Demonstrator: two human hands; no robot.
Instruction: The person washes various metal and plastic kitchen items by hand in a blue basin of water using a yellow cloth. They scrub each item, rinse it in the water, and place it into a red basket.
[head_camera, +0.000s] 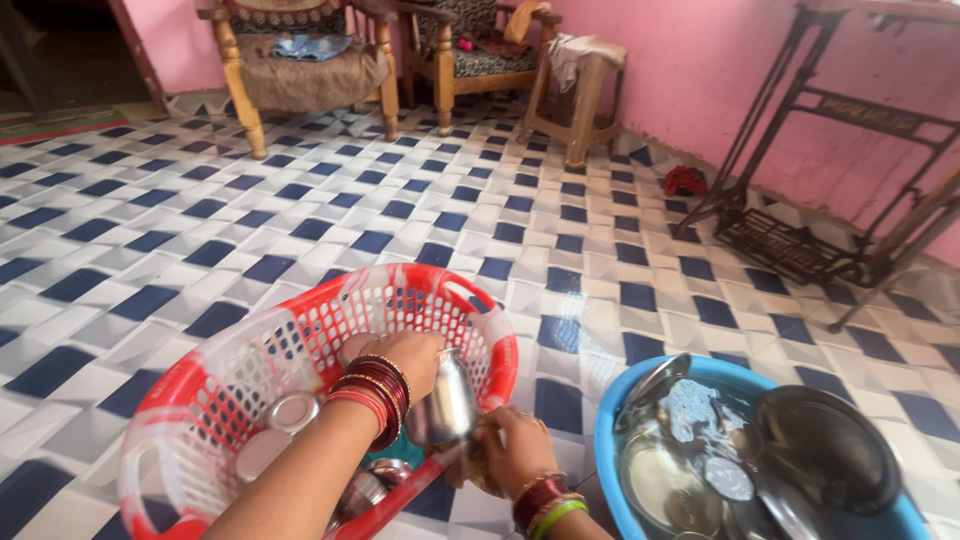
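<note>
My left hand, with red and gold bangles on the wrist, grips a shiny steel tumbler over the near rim of a red and white plastic basket. My right hand touches the tumbler's lower end from the right; it seems to hold something small, which I cannot make out. Steel cups and small bowls lie in the basket's bottom. To the right, a blue plastic tub holds steel plates, a dark round pan and spoons in water.
The floor is blue and white checked tile. Wooden armchairs and a wooden stool stand at the back against a pink wall. A black iron sewing-machine stand is at the right, with a red cloth beside it.
</note>
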